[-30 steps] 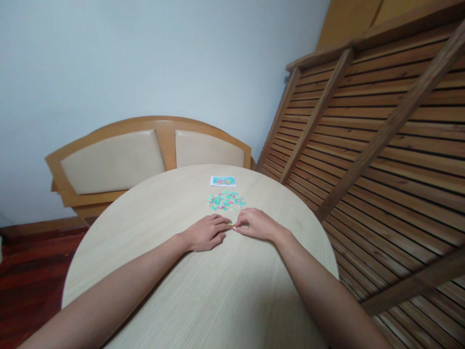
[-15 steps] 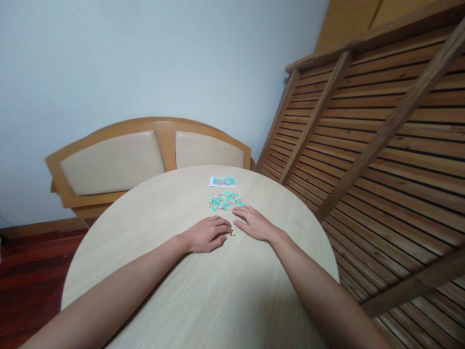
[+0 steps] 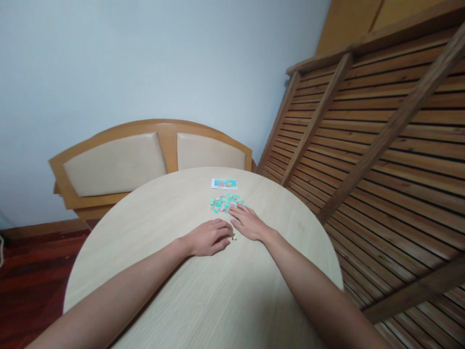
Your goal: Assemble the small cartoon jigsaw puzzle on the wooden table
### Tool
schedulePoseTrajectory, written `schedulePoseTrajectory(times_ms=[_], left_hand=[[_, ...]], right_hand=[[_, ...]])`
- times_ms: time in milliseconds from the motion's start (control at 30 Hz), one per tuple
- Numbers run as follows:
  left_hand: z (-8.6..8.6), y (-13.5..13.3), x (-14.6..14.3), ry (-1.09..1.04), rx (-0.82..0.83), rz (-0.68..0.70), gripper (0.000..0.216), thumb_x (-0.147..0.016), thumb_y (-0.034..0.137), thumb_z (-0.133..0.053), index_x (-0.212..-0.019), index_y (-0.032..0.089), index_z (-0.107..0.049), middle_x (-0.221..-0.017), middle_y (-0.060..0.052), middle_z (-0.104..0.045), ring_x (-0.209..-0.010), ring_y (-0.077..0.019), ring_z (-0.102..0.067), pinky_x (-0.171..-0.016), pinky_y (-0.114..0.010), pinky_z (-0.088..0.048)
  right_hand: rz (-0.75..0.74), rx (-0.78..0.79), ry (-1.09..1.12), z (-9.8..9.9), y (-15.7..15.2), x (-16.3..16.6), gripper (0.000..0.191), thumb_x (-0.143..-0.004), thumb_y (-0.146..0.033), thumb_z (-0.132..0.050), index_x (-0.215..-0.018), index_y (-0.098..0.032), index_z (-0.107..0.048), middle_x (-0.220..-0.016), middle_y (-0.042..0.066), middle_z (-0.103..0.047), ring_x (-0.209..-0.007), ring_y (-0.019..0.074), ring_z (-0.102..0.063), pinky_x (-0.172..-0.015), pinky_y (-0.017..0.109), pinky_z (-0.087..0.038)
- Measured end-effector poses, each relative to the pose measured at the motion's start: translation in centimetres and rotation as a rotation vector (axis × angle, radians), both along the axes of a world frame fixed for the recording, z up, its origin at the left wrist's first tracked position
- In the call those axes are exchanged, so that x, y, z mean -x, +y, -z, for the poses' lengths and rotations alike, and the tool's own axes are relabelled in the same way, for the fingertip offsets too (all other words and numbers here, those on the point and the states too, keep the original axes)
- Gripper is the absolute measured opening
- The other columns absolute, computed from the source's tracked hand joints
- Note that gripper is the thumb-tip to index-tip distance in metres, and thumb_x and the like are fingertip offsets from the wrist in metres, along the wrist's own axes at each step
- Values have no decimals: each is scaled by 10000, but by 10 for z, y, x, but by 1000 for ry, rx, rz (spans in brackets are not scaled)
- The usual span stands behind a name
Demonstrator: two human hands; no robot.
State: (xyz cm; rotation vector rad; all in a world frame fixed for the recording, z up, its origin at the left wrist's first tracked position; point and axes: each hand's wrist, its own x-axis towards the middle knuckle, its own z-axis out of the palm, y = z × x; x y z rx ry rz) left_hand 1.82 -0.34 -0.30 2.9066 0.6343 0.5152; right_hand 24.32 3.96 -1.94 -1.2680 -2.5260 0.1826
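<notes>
A loose pile of small jigsaw puzzle pieces, mostly turquoise with some pink and yellow, lies on the round table. The fingertips of my right hand reach onto the pile's near right edge, fingers stretched out and palm down. Closer to me, a little cluster of yellow and dark puzzle pieces rests beside the fingertips of my left hand. That hand lies palm down with fingers loosely apart, partly covering the cluster. Beyond the pile is a picture card with pink and yellow figures on blue.
The pale wooden round table fills the foreground. Behind it stands a wooden-framed headboard with cream panels, against a pale wall. A slatted wooden panel leans close along the right side. Dark red flooring shows at left.
My right hand has shifted slightly left, and its fingertips now overlap the pile's edge. My left hand stays by the small cluster. The whole view has shifted a little.
</notes>
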Motion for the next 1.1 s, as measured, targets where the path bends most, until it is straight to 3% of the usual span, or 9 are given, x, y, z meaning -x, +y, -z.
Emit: schedulePoseTrajectory(times_ms=[267,433,600,700,833,967,1100], left_hand=[[2,1,1,-18,14,10,244,-985,271,-447,-1145,202,-618,-1187,-97,-627,-1123,-225,-576,-1023,-361,-447],[3,1,1,-59,36,-15,240,-984,259,-443,-1138,206,-620,-1184,-90,-627,-1117,-211,-582,-1017,-342,-460],[11,16,5,-138,2,-291,267,-968,255,-429,-1143,197,-623,-1177,-94,-650,-1112,-226,-602,-1007,-377,-486],[20,33,12,-149,-36,-480,376,-956,267,-439,-1291,166,-577,-1366,-130,-583,-1275,-258,-530,-1108,-426,-412],[29,47,18,-32,6,-584,484,-961,337,-436,-1407,156,-483,-1470,-126,-508,-1393,-284,-425,-1164,-456,-331],[27,45,19,-17,-13,-670,430,-962,359,-431,-1322,150,-537,-1384,-143,-581,-1292,-292,-527,-1100,-451,-399],[20,43,25,-29,-29,-786,333,-941,308,-444,-1197,158,-597,-1201,-140,-671,-1090,-287,-634,-941,-419,-502]], right_hand=[[-134,-67,83,-7,-10,-4,348,-973,-382,-506,-1245,-224,-654,-1329,76,-631,-1317,260,-473,-1123,455,-343],[-130,-81,88,-4,-11,-3,375,-988,-391,-480,-1289,-217,-621,-1348,88,-605,-1291,245,-489,-1100,432,-371],[-28,-24,40,4,-7,-5,468,-997,-427,-431,-1405,-222,-536,-1486,83,-505,-1399,296,-389,-1149,498,-309],[-4,-2,15,5,-7,-7,498,-1008,-448,-384,-1444,-235,-500,-1532,81,-450,-1442,320,-330,-1159,528,-283],[16,28,-11,4,-8,-7,548,-1018,-485,-329,-1484,-222,-448,-1569,80,-394,-1475,331,-268,-1178,526,-247],[56,49,-15,4,-8,-8,585,-1016,-502,-315,-1504,-195,-416,-1587,83,-360,-1487,340,-238,-1187,521,-232],[70,70,4,7,-7,-10,586,-1011,-488,-333,-1514,-195,-398,-1590,83,-353,-1492,333,-222,-1188,524,-233]])
